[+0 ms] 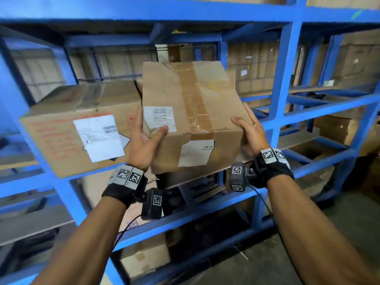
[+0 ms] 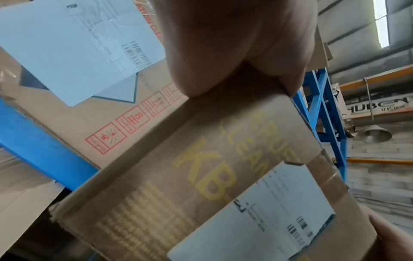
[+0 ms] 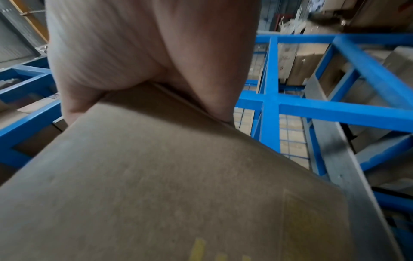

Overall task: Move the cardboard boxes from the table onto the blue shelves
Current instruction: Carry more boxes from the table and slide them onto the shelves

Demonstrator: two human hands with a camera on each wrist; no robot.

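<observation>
Taped cardboard box (image 1: 191, 112) gripped by left hand (image 1: 144, 140) and right hand (image 1: 249, 132), held tilted before blue shelves (image 1: 283, 79), beside a labelled box (image 1: 82, 124).

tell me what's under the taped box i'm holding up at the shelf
Under the taped box the head view shows a blue shelf beam and dark clutter on the lower shelf; the box covers whatever lies directly beneath it.

The left hand (image 2: 241, 44) grips a tilted cardboard box (image 2: 201, 176) printed "KB", touching a labelled box (image 2: 89, 109) on the blue shelf (image 2: 40, 146).
</observation>
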